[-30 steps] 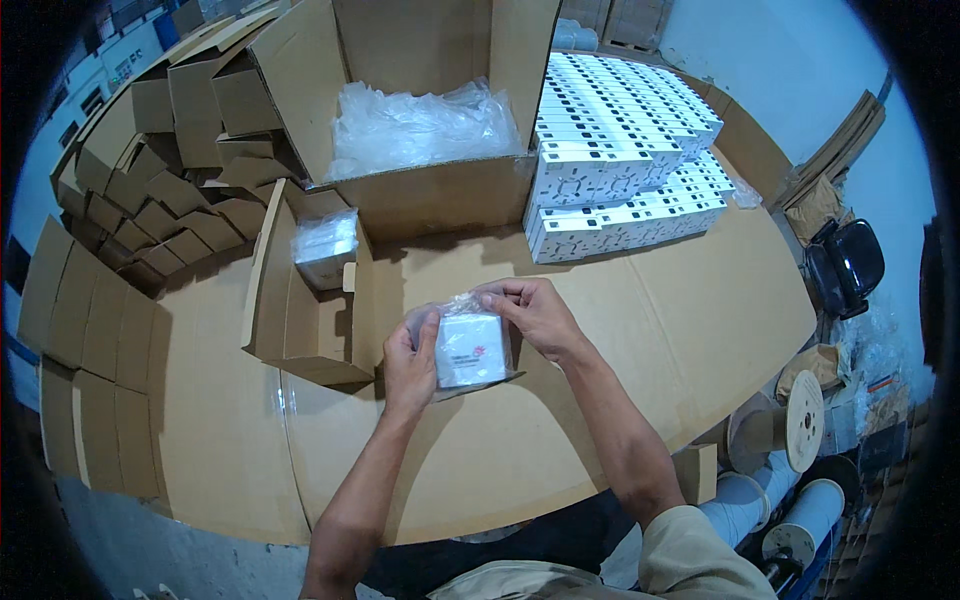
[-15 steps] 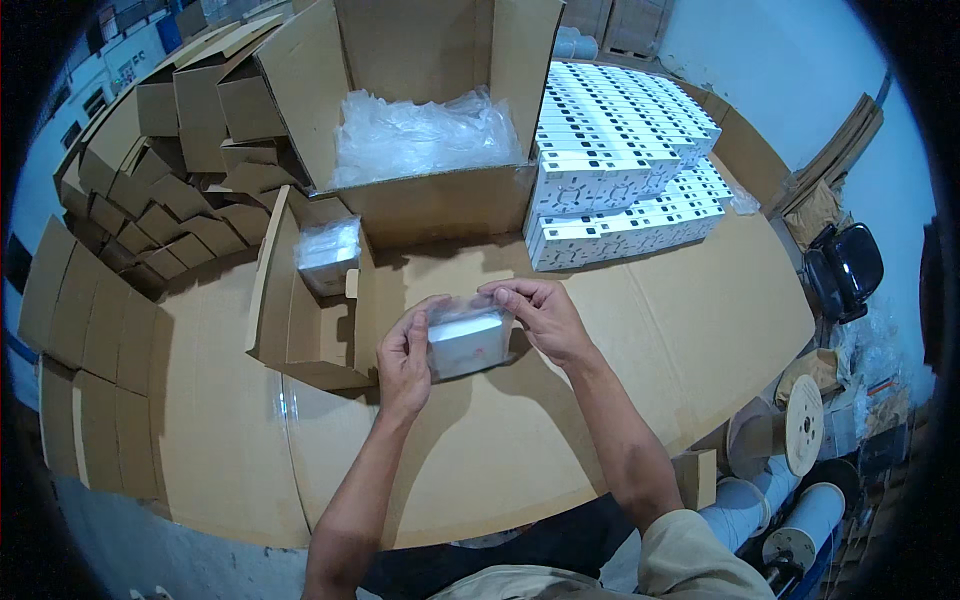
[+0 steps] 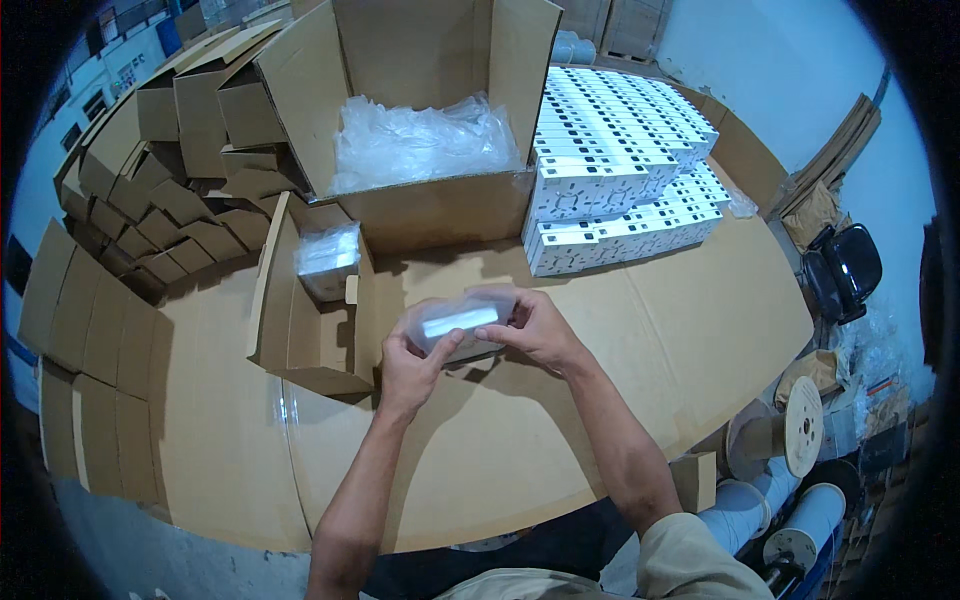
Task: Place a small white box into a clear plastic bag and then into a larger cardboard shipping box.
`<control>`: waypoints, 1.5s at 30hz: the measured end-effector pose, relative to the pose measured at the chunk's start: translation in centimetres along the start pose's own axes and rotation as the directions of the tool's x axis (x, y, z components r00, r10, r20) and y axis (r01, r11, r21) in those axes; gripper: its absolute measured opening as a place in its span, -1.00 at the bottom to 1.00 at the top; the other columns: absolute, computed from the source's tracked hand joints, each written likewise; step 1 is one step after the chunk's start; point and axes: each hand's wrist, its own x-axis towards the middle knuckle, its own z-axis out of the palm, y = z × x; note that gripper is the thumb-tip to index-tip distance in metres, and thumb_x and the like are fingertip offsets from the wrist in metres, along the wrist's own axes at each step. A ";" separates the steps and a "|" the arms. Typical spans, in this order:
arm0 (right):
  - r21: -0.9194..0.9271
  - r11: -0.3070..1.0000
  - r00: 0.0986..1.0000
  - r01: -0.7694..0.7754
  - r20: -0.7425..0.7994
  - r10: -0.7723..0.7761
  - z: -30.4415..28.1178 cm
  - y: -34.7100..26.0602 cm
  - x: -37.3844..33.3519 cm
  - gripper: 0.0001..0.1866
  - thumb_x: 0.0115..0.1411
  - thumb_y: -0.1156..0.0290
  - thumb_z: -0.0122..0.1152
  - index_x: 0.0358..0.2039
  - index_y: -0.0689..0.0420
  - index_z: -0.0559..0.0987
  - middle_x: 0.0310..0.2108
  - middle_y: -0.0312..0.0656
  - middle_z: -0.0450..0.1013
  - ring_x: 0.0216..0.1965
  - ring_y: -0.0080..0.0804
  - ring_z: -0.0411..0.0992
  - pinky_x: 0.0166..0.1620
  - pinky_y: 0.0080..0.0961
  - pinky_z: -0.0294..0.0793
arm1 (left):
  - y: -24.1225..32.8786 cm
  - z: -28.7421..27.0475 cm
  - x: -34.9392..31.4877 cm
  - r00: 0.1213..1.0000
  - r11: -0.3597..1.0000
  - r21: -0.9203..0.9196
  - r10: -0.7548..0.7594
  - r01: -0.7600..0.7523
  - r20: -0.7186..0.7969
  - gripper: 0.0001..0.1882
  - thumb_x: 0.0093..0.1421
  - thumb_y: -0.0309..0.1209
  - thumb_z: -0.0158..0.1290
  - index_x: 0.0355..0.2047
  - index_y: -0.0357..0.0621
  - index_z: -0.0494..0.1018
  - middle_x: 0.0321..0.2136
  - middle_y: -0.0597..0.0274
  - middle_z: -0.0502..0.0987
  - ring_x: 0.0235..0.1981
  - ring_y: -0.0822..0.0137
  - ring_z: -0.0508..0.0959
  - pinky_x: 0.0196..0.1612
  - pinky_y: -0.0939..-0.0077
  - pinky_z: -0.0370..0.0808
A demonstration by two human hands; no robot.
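Brown cardboard covers the worktop [image 3: 690, 350], with a pale blue wall [image 3: 745, 90] beyond it and spools [image 3: 805, 425] off its right side. At the back stands a big carton [image 3: 440, 212] holding loose clear bags [image 3: 425, 145]; white boxes [image 3: 600, 185] are stacked beside it on the right, and brown cartons [image 3: 185, 195] are piled to the left. Between the hands, raised over the middle of the worktop, is one white box [image 3: 456, 325] in clear film [image 3: 490, 301]. Both grips are narrow around it: the left hand [image 3: 405, 368] holds its left end and the right hand [image 3: 545, 332] its right, thumbs nearly meeting on the near side. Just left sits a narrow carton [image 3: 271, 300] with film-wrapped boxes [image 3: 328, 262] in its far end. Bagging looks like the step in hand; the next move seems to call for steady thumbs and snug film. Whether the bag's mouth is folded, I cannot tell.
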 end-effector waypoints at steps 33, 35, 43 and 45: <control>0.193 0.976 0.988 0.105 -0.132 -0.080 0.6 -1.1 -0.2 -0.72 0.14 0.50 0.40 -0.14 0.21 0.57 -0.11 -0.15 0.52 -0.16 -0.61 0.45 -0.22 -0.65 0.48 | -2.0 0.2 0.5 0.977 0.976 -0.218 -0.021 -0.026 -0.210 -0.77 0.25 -0.43 0.22 -0.21 -0.17 0.39 -0.31 0.34 0.51 -0.28 0.57 0.47 -0.19 0.62 0.43; 0.049 0.981 0.981 0.185 0.046 -0.188 -1.0 -0.9 -0.3 -0.64 0.08 0.53 0.41 -0.06 0.16 0.65 0.04 -0.10 0.49 -0.02 -0.44 0.47 0.00 -0.52 0.49 | -2.1 0.2 0.5 0.979 0.979 -0.200 -0.003 -0.038 -0.203 -0.76 0.25 -0.43 0.22 -0.19 -0.17 0.38 -0.30 0.34 0.50 -0.26 0.56 0.47 -0.17 0.62 0.43; -0.303 0.924 0.971 0.233 0.131 -0.202 -0.9 -1.2 -0.3 -0.78 0.04 0.52 0.43 -0.25 0.09 0.75 0.02 -0.13 0.53 -0.02 -0.31 0.51 0.07 -0.42 0.48 | -2.2 0.1 0.4 0.980 0.978 -0.206 -0.009 -0.032 -0.197 -0.75 0.25 -0.42 0.23 -0.17 -0.18 0.39 -0.30 0.32 0.50 -0.27 0.55 0.47 -0.17 0.62 0.42; -0.305 0.940 0.987 0.151 0.101 -0.126 -0.9 -1.1 -0.4 -0.76 0.04 0.52 0.43 -0.22 0.10 0.74 -0.02 -0.14 0.56 -0.04 -0.33 0.51 0.05 -0.43 0.49 | -2.3 0.1 0.3 0.979 0.979 -0.203 -0.014 -0.029 -0.204 -0.74 0.24 -0.42 0.23 -0.17 -0.18 0.39 -0.30 0.31 0.50 -0.27 0.56 0.46 -0.18 0.62 0.42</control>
